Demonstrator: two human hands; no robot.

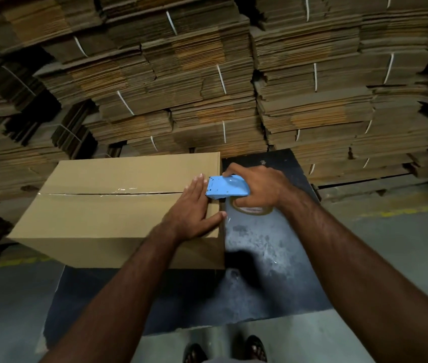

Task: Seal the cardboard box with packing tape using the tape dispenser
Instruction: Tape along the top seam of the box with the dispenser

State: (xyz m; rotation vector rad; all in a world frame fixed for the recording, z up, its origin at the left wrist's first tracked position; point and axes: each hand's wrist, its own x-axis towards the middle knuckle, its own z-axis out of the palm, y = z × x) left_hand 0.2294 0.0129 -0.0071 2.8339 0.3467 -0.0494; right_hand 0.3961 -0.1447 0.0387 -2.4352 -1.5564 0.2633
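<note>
Bare dark table (273,258) right of the cardboard box (118,216) lies open; stacked flat cartons (207,87) wall off behind.

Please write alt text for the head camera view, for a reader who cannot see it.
A person's right hand holds a light blue tape dispenser at the right end of a closed brown cardboard box, while the left hand presses flat on its top. The box sits on a dark table before strapped stacks of flattened cardboard.
</note>
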